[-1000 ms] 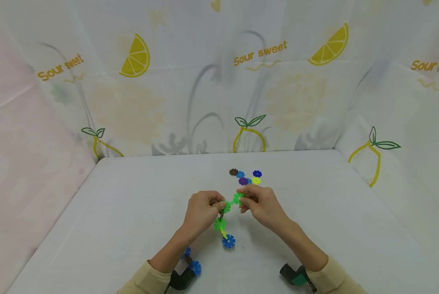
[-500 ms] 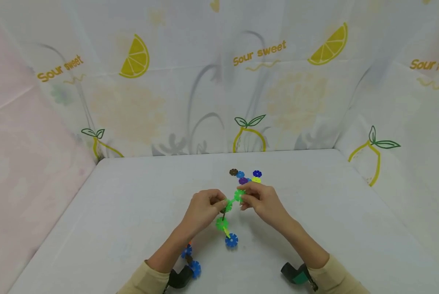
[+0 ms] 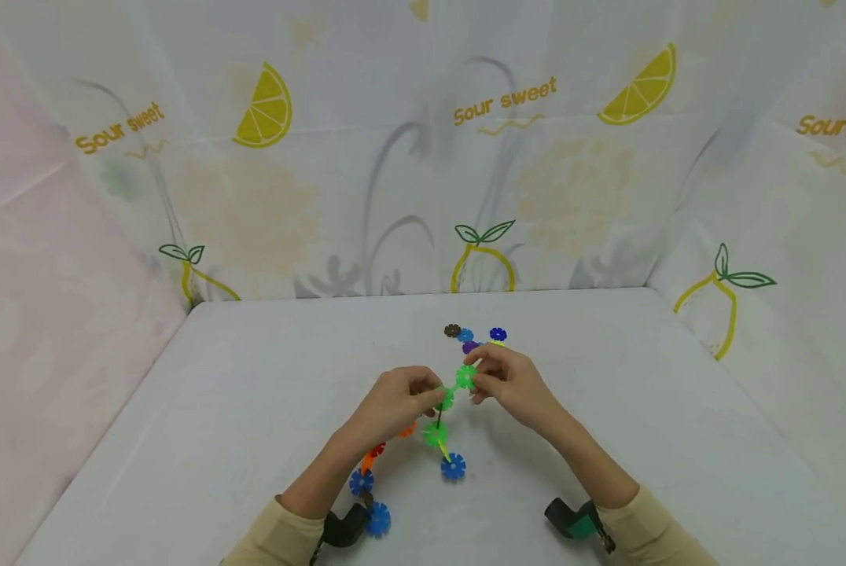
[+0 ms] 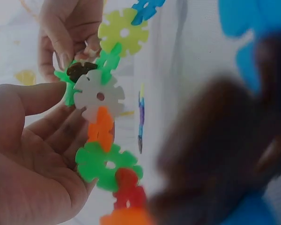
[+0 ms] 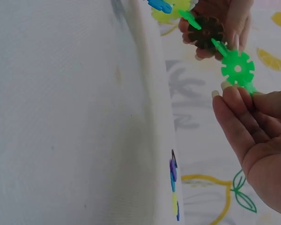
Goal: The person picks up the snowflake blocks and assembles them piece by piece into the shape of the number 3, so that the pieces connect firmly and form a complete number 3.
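Observation:
Slotted plastic discs are joined in a chain that hangs between the two hands. The left hand pinches it near a green disc, thumb toward me. In the left wrist view a white disc and a brown disc lie by its thumb tip. The right hand pinches the chain's upper end beside another green disc. One branch hangs down to a blue disc. A second branch, with orange and red discs, passes behind the left wrist to a lower blue disc.
Behind the hands, a separate group of joined discs, with a brown disc and a dark blue disc, lies on the white table. Black devices sit at both wrists. A lemon-printed cloth stands at the back.
Both hands have shifted slightly right, and the right hand slightly up, with the chain. Orange and red discs of the left branch have come into view beside the left forearm.

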The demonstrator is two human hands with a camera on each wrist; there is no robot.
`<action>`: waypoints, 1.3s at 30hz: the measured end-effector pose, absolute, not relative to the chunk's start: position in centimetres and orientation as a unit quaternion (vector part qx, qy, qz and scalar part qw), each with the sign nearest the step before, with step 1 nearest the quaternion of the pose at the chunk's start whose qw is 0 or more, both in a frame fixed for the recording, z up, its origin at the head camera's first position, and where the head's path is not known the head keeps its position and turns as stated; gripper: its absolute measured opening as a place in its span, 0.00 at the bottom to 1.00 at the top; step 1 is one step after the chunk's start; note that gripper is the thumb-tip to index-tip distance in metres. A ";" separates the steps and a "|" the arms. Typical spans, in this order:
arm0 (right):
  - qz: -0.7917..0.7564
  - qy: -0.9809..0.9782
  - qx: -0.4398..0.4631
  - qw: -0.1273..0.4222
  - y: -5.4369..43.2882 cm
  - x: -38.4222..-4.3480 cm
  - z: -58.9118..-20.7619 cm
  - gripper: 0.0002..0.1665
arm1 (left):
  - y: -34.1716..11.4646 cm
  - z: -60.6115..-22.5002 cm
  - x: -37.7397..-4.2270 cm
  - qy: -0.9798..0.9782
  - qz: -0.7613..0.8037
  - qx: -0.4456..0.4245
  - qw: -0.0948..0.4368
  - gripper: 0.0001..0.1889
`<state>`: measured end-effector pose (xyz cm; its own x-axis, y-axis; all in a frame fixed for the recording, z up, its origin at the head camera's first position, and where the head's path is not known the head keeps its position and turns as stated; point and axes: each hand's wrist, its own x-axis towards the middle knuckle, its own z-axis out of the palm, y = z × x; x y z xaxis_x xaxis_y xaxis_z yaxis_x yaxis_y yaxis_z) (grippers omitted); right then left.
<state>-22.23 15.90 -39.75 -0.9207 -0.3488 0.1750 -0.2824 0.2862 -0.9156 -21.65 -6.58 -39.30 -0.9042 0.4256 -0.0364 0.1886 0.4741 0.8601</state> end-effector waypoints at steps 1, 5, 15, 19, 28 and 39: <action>-0.562 0.802 -0.200 0.033 16.0 -22.3 -39.8 0.12 | -6.6 -39.3 -21.7 0.850 0.477 0.184 0.127 0.09; -0.554 0.804 -0.213 0.044 16.3 -22.6 -39.8 0.12 | -6.6 -39.2 -21.7 0.852 0.469 0.189 0.134 0.09; -0.568 0.783 -0.240 0.078 16.0 -22.8 -39.9 0.13 | -6.4 -39.7 -22.0 0.845 0.478 0.193 0.139 0.13; -0.569 0.781 -0.243 0.084 15.8 -22.8 -40.0 0.14 | -6.4 -39.9 -22.1 0.840 0.489 0.194 0.131 0.12; -0.571 0.780 -0.240 0.084 15.5 -22.7 -39.9 0.13 | -6.2 -40.0 -22.0 0.840 0.502 0.178 0.103 0.09; -0.571 0.785 -0.229 0.071 16.1 -23.0 -40.3 0.14 | -6.1 -40.1 -21.9 0.836 0.511 0.169 0.102 0.09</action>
<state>-23.03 16.05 -40.25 -0.8852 -0.4403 0.1504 -0.2790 0.2437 -0.9289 -21.89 -6.11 -40.11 -0.9220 0.3872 0.0018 0.1780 0.4198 0.8900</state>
